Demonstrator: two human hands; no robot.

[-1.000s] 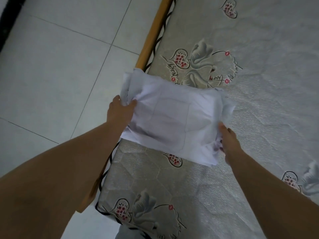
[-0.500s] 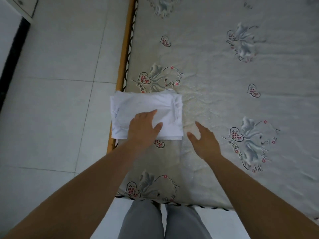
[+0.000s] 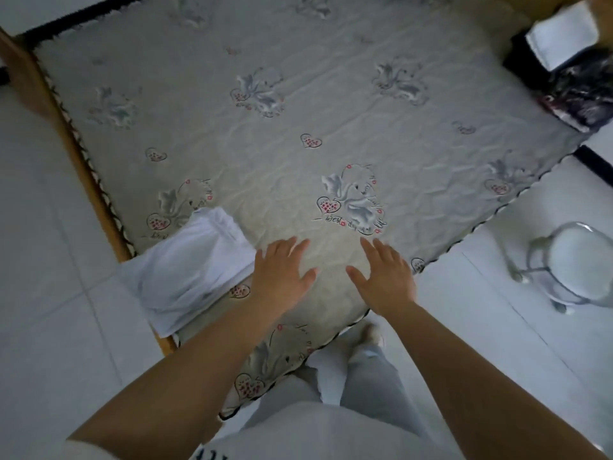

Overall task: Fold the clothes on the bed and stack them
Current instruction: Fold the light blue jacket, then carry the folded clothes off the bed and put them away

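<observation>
Both hands [image 3: 282,277] [image 3: 384,277] lifted off — one folded garment [image 3: 192,263] left.

Bed [image 3: 298,134]: far edge cut by top of frame; near corner hidden behind forearms and torso. Dark pile [image 3: 583,91] at far right corner cut by right edge, blurred; contents not identifiable. White fold [image 3: 560,34] on top of it, smeared, partly cut at upper right. Stool [image 3: 574,267] on floor, right: blurred, right side cropped. White garment [image 3: 189,263]: lower left part overhangs bed frame; layers underneath not visible. Contact of either palm with bed cannot be told. Shirt print at bottom edge illegible.
</observation>
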